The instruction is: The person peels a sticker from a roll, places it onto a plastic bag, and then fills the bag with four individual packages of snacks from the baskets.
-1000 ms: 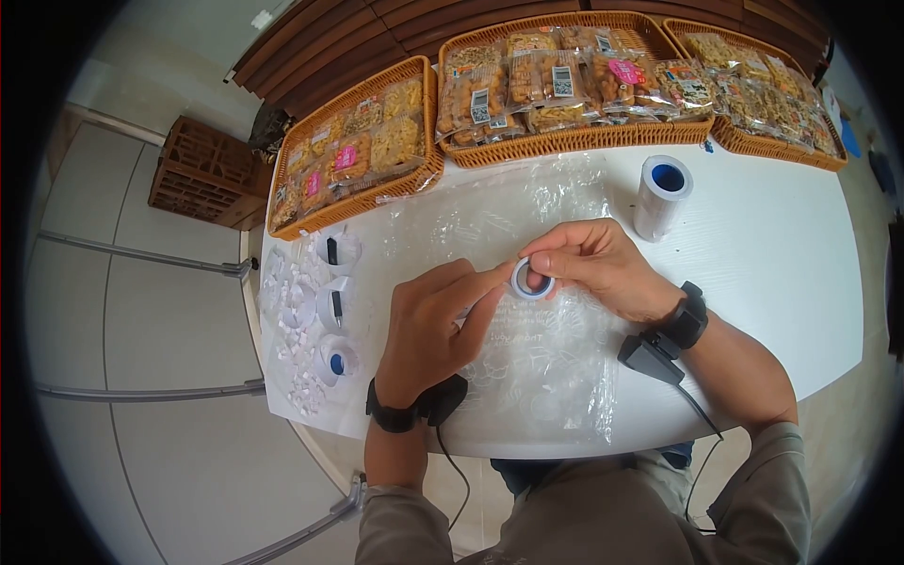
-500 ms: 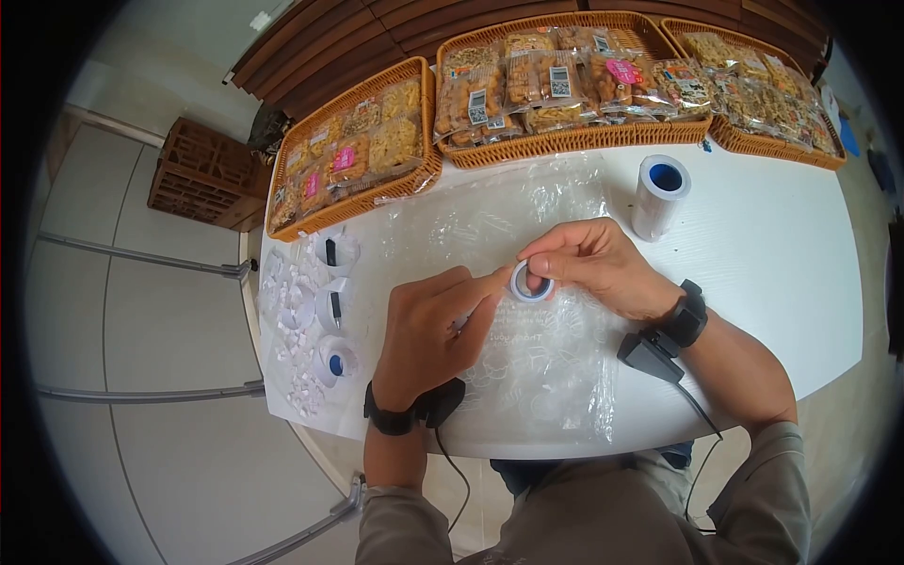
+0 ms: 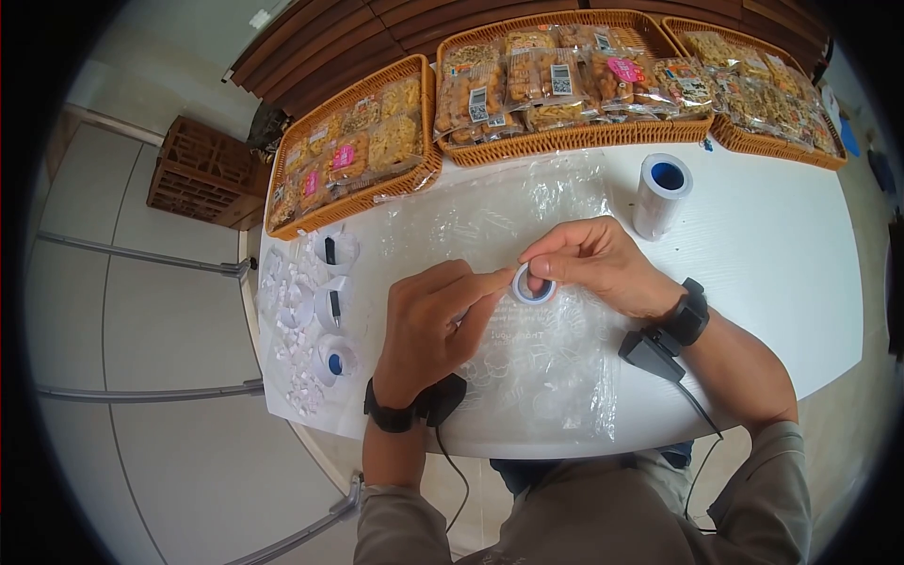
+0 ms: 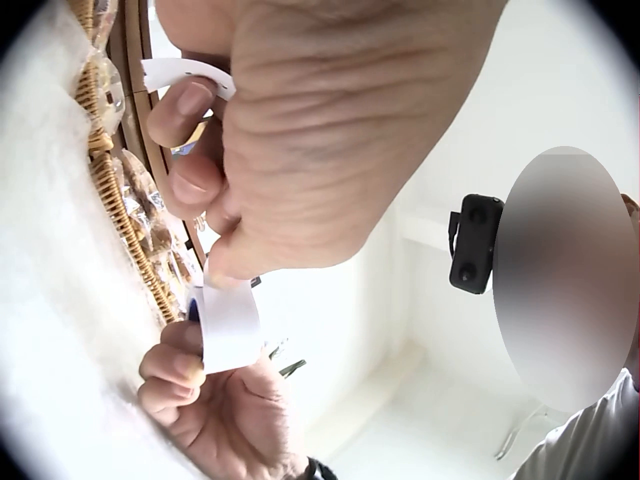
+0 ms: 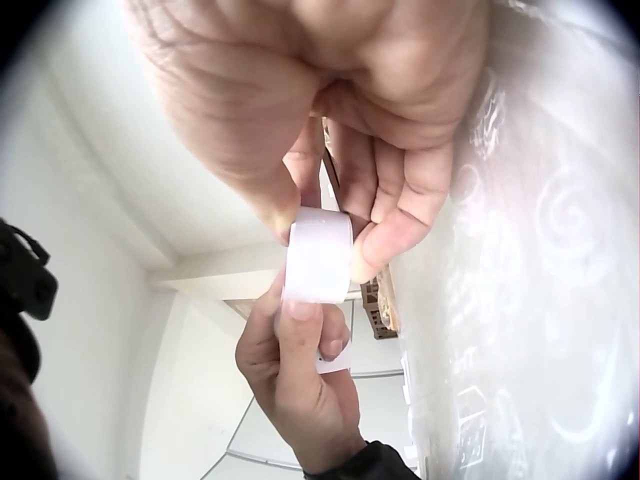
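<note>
A small roll of white label paper [image 3: 536, 297] is held between my two hands above a clear printed plastic sheet [image 3: 565, 395]. My right hand [image 3: 607, 268] grips the roll, its thumb inside the ring. From the left, my left hand [image 3: 433, 315] meets the roll with the tips of its thumb and forefinger at the edge. The left wrist view shows a short white paper strip [image 4: 180, 72] poking out between the left fingers. In the right wrist view the left thumb [image 5: 301, 335] presses on the roll's lower edge.
Wicker baskets [image 3: 574, 139] of packaged snacks line the table's back. A taller white roll with a blue core [image 3: 665, 202] stands at the right. At the left lie paper scraps [image 3: 303, 394], a small blue-cored roll [image 3: 347, 365] and black pens [image 3: 335, 306].
Both hands stay almost in place. The small roll has shifted very slightly to the right between the fingers.
</note>
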`<state>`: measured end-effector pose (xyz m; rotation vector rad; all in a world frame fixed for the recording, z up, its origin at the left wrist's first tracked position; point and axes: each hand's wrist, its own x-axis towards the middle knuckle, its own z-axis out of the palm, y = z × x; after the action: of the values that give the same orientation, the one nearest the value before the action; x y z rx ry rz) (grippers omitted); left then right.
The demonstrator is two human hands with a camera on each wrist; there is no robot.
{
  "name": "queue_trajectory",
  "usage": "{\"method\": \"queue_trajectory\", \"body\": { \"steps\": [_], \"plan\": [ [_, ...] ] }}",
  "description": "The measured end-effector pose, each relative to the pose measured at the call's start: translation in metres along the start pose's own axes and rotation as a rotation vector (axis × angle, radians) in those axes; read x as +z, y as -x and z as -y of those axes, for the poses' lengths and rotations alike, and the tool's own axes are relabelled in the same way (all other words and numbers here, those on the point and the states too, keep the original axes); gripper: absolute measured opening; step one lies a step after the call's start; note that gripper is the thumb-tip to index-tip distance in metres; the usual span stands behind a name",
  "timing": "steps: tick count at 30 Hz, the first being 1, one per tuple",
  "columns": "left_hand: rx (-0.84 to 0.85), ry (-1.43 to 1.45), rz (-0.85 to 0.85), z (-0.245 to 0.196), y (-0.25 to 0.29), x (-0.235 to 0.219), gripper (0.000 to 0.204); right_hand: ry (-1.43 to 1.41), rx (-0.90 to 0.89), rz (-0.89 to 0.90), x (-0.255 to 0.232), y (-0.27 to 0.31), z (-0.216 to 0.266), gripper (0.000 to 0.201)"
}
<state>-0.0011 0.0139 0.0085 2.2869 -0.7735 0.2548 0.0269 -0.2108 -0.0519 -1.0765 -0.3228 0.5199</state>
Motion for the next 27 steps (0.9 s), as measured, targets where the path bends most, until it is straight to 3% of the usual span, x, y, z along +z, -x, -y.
{"method": "queue_trajectory", "body": {
  "steps": [12, 21, 27],
  "plan": [
    [-0.103, 0.185, 0.072, 0.004, 0.003, -0.006, 0.020, 0.070, 0.028, 0.113, -0.003, 0.002, 0.002, 0.021],
    [-0.137, 0.331, 0.212, 0.008, 0.003, -0.010, 0.019, 0.179, 0.170, 0.178, 0.002, 0.006, 0.013, 0.018],
    [-0.056, 0.428, 0.287, 0.017, 0.002, -0.010, 0.019, 0.157, 0.130, 0.278, 0.004, 0.008, 0.011, 0.020]
  ]
}}
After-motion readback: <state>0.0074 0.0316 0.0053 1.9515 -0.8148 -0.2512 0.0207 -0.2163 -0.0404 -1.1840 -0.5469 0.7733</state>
